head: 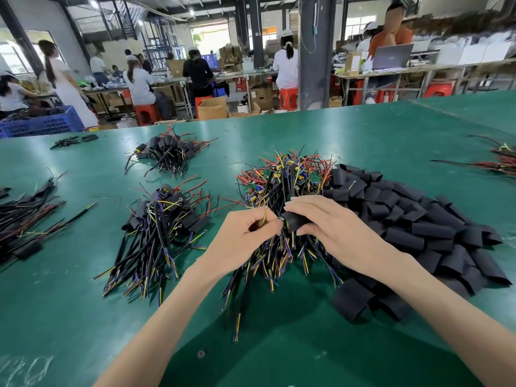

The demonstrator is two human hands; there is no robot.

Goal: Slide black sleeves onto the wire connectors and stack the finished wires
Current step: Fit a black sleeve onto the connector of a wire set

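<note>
Toward the front middle of the green table (83, 303), a thin yellow-striped wire (264, 216) is pinched by the left hand (245, 236). A matte black tubular sleeve (296, 221) is gripped by the right hand (329, 223) above a tangled wire pile (282, 177). Flattened spare sleeves (418, 219) are heaped to the right.

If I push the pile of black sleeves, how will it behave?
The pile of black sleeves would probably scatter, not slide as one: pieces lie loose. Each looks light and soft, lying flattened.
</note>
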